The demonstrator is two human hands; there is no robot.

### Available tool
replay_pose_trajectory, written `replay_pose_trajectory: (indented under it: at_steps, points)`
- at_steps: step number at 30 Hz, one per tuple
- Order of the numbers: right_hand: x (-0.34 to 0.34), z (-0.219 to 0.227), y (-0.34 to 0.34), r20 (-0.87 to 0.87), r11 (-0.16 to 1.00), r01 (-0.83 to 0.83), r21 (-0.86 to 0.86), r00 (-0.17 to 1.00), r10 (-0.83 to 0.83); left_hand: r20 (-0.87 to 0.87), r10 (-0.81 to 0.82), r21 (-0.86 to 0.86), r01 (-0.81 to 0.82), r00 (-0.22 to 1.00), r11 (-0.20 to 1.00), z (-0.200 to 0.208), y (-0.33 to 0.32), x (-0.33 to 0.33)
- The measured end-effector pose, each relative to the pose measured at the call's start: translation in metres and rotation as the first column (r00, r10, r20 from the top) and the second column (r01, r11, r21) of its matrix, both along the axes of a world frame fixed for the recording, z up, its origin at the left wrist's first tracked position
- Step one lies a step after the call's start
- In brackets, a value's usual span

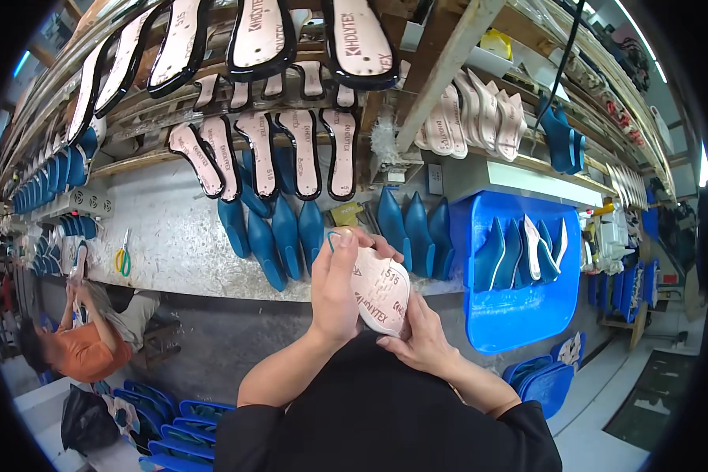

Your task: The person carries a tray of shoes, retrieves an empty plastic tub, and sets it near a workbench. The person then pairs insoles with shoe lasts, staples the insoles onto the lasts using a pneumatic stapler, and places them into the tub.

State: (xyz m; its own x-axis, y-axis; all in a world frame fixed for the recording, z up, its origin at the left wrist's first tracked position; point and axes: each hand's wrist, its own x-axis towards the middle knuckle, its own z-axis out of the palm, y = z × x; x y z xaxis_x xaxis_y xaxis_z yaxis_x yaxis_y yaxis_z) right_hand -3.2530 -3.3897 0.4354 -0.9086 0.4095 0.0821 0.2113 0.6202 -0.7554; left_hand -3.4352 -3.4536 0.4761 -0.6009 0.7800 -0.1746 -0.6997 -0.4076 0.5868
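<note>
In front of my chest I hold a pale pink printed insole (383, 299), its broad end tilted toward me. A bit of blue shows beside my left thumb, apparently a shoe last under the insole, mostly hidden by my fingers. My left hand (337, 291) is closed round the far part, thumb up and fingers curled over the top. My right hand (423, 337) grips the near right edge with thumb and fingers. Just beyond, several blue shoe lasts (266, 244) stand on the workbench (173, 263), with more lasts (419, 236) to the right.
Black-edged insoles (297, 153) line the racks above the bench. A blue tray (519, 322) with lasts and insoles stands at right. Scissors (123, 256) lie at left. A co-worker in an orange shirt (94, 354) sits farther left, near stacked blue trays (189, 436).
</note>
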Motion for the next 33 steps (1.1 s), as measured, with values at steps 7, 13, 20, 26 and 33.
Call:
replay_pose_trajectory:
  at_steps: [7,13,20,26,33]
  points:
    - [-0.054,-0.100,0.041,0.108,0.526,0.234,-0.818,0.960,-0.259,0.360,0.186,-0.190,-0.124,0.914,0.974,-0.090,-0.020,-0.068]
    - [-0.157,-0.319,0.095,0.513,0.912,0.360,0.197,0.755,-0.409,0.353,0.258,-0.304,-0.151,0.899,0.941,-0.134,-0.064,-0.090]
    - [-0.182,-0.327,0.074,0.364,0.868,0.474,0.147,0.791,-0.493,0.356,0.272,-0.271,-0.180,0.894,0.946,-0.160,-0.111,-0.113]
    - [-0.158,-0.145,0.032,0.398,0.358,0.348,-0.866,0.914,0.075,0.149,0.265,-0.399,-0.188,0.952,0.898,-0.185,-0.133,-0.139]
    - [-0.146,-0.086,-0.016,0.398,0.397,0.291,-0.870,0.890,0.221,0.068,0.163,-0.498,-0.108,0.984,0.860,-0.190,-0.104,-0.131]
